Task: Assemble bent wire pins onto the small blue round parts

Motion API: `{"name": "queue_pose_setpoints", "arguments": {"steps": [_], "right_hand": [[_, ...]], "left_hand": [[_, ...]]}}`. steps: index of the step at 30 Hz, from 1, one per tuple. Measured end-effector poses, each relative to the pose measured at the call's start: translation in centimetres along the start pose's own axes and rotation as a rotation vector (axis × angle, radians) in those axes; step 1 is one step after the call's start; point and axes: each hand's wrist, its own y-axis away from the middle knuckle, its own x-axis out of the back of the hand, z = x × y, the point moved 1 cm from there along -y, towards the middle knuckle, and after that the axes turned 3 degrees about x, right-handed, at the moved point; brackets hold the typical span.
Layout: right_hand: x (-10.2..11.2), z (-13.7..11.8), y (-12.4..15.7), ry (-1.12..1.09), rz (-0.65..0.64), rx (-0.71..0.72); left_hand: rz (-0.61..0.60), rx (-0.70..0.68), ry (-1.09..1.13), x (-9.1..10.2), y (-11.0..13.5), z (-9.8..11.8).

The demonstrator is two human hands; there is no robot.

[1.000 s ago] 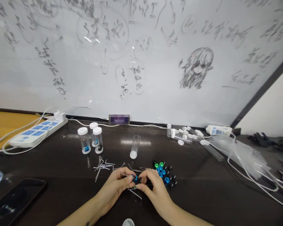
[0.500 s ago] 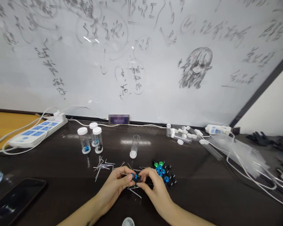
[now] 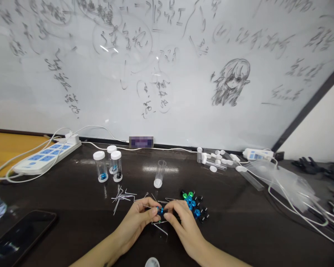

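Note:
My left hand point(image 3: 137, 220) and my right hand point(image 3: 180, 222) meet low in the middle of the dark table point(image 3: 72, 207). Both pinch a small blue part point(image 3: 161, 210) between their fingertips, with a thin metal pin sticking out to the left of it. A pile of blue, green and black small parts point(image 3: 194, 205) lies just right of my right hand. Loose bent metal pins point(image 3: 124, 196) lie scattered just beyond my left hand. More pins lie under my hands.
Three capped vials point(image 3: 109, 166) stand at the left rear, an open tube point(image 3: 159, 173) in the middle, more tubes and caps point(image 3: 215, 158) at the rear right. A power strip point(image 3: 44, 152) and cables lie left, a phone point(image 3: 16, 237) near left, plastic bags point(image 3: 284, 178) right.
My fingertips shifted slightly on the blue part; the view moved a little. Nothing else on the table has moved.

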Motion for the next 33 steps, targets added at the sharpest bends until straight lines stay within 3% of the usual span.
{"name": "queue_pose_setpoints", "arguments": {"steps": [6, 15, 23, 33], "right_hand": [[0.00, -0.17, -0.28, 0.036, -0.055, 0.065], [-0.15, 0.38, 0.03, 0.013, 0.038, 0.112], [0.00, 0.08, -0.47, 0.037, -0.035, 0.074], [-0.17, 0.35, 0.02, -0.001, 0.008, 0.031]], "left_hand": [[-0.009, -0.003, -0.015, -0.10, 0.21, 0.08], [-0.017, -0.007, -0.007, 0.60, -0.10, -0.43], [-0.016, 0.007, -0.028, 0.17, 0.03, -0.15], [-0.031, -0.015, -0.031, 0.42, -0.04, -0.36]]}}
